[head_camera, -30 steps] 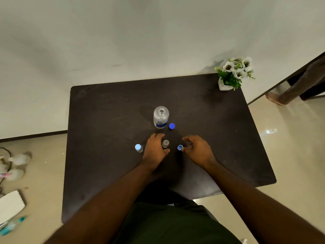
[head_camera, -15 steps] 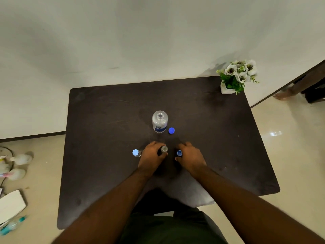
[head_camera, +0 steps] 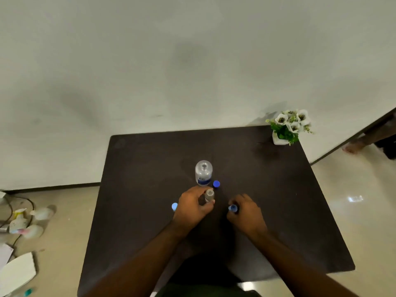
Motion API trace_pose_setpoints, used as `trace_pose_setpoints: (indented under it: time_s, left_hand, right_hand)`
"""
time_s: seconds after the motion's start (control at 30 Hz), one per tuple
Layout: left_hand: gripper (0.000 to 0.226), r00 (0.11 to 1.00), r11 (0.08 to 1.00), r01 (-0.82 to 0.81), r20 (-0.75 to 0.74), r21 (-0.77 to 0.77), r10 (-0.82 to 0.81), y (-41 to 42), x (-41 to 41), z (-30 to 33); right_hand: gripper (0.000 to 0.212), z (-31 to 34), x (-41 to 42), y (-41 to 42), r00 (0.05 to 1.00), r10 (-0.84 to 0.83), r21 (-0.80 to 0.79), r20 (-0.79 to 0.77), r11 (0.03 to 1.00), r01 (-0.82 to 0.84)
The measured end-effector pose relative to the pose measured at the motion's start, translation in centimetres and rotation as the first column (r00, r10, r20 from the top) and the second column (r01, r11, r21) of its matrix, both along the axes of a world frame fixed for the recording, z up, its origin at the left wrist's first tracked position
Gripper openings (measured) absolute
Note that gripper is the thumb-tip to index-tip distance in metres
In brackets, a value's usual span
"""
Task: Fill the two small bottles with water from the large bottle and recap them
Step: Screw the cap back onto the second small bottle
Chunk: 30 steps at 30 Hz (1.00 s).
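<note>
A large clear bottle [head_camera: 203, 173] with a blue label stands uncapped near the middle of the dark table [head_camera: 150, 168]. Its dark blue cap [head_camera: 216, 184] lies just to its right. My left hand [head_camera: 192, 207] is wrapped around an uncapped small bottle [head_camera: 209, 195], held upright just in front of the large bottle. My right hand [head_camera: 246, 213] pinches a small blue cap [head_camera: 232, 208] at its fingertips, a short way right of that bottle. A second small bottle with a light blue cap [head_camera: 174, 206] stands left of my left hand, mostly hidden behind it.
A white pot of white flowers [head_camera: 287, 127] stands at the table's far right corner. Papers, bottles and cables [head_camera: 19, 224] litter the floor on the left. A person's foot [head_camera: 353, 146] shows at the right, off the table.
The camera has tilted upward, so the table sits lower in view. My left hand has lifted the small bottle slightly toward the large bottle. My right hand with the cap has drawn away to the right.
</note>
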<state>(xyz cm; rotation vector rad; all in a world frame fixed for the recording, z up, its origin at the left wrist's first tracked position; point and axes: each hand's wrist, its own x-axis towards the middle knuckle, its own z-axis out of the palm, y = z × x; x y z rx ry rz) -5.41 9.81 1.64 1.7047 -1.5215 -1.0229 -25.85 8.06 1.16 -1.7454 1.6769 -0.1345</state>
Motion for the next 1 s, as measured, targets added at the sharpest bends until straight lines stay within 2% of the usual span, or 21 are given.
trace_pose_setpoints:
  time_s: [0.13, 0.27, 0.4, 0.5, 0.67, 0.77, 0.9, 1.0]
  left_hand:
    - [0.029, 1.0, 0.99, -0.001, 0.002, -0.143, 0.001, -1.7, 0.5, 4.5]
    - [0.034, 0.997, 0.967, -0.046, -0.077, -0.253, 0.027, -4.0, 0.8, 10.1]
    - [0.033, 0.992, 0.922, -0.073, -0.12, -0.379, 0.029, -6.7, 1.2, 16.5]
    - [0.038, 0.989, 0.897, -0.103, -0.143, -0.429, 0.044, -7.9, 1.3, 21.4]
    - [0.031, 0.984, 0.846, -0.14, -0.166, -0.515, 0.062, -8.7, 1.6, 27.6]
    - [0.029, 0.985, 0.818, -0.153, -0.155, -0.555, 0.079, -9.0, 1.9, 30.3]
    - [0.029, 0.989, 0.784, -0.142, -0.11, -0.604, 0.095, -8.9, 2.2, 33.1]
    - [0.028, 0.989, 0.776, -0.142, -0.115, -0.614, 0.089, -8.8, 2.6, 34.2]
  right_hand:
    - [0.029, 4.1, -1.4, -0.4, 0.986, -0.009, -0.188, 0.164, 0.981, 0.04]
    - [0.042, 10.4, -1.4, -2.9, 0.935, 0.002, -0.324, 0.354, 0.938, 0.121]
    - [0.027, 19.6, -0.3, -6.7, 0.879, 0.125, -0.487, 0.461, 0.863, 0.133]
    - [0.028, 26.2, 0.9, -8.9, 0.831, 0.247, -0.568, 0.498, 0.817, 0.097]
    - [0.029, 35.2, 2.7, -11.6, 0.811, 0.419, -0.691, 0.408, 0.722, -0.025]
    - [0.029, 39.3, 3.3, -12.2, 0.802, 0.492, -0.705, 0.338, 0.697, -0.13]
    - [0.028, 43.6, 4.2, -12.8, 0.786, 0.61, -0.771, 0.102, 0.548, -0.326]
    - [0.03, 45.7, 5.0, -12.8, 0.746, 0.659, -0.764, -0.098, 0.431, -0.481]
